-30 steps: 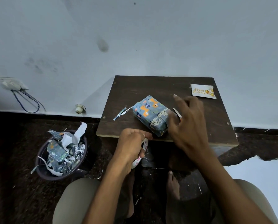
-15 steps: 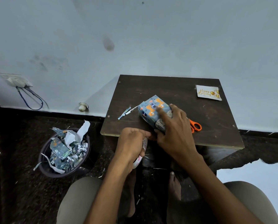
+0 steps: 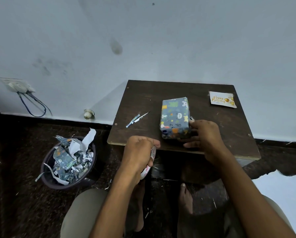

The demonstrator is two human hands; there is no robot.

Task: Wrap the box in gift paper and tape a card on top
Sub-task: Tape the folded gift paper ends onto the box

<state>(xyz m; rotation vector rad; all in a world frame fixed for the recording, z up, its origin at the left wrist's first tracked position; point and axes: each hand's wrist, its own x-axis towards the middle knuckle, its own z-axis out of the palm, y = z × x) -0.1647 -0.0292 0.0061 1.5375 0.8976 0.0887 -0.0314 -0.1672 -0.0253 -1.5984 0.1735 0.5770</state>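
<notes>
The box (image 3: 175, 117), wrapped in blue paper with small animal prints, lies flat on the dark wooden table (image 3: 143, 97), long side running away from me. My right hand (image 3: 203, 136) grips its near right corner, thumb below and fingers along the right side. My left hand (image 3: 138, 152) hovers at the table's front edge, fingers curled round a white roll of tape (image 3: 149, 164). A white "Happy Birthday" card (image 3: 222, 99) lies at the table's far right corner. The scissors are hidden under my right hand.
Thin scraps of paper (image 3: 137, 117) lie on the table left of the box. A dark bin (image 3: 66, 162) full of paper offcuts stands on the floor at the left. The wall runs just behind the table. My knees and feet are below.
The box has been turned and laid flat, now pointing away from me with a different printed face up. My right hand moved to its right corner, covering the scissors. My left hand stayed put.
</notes>
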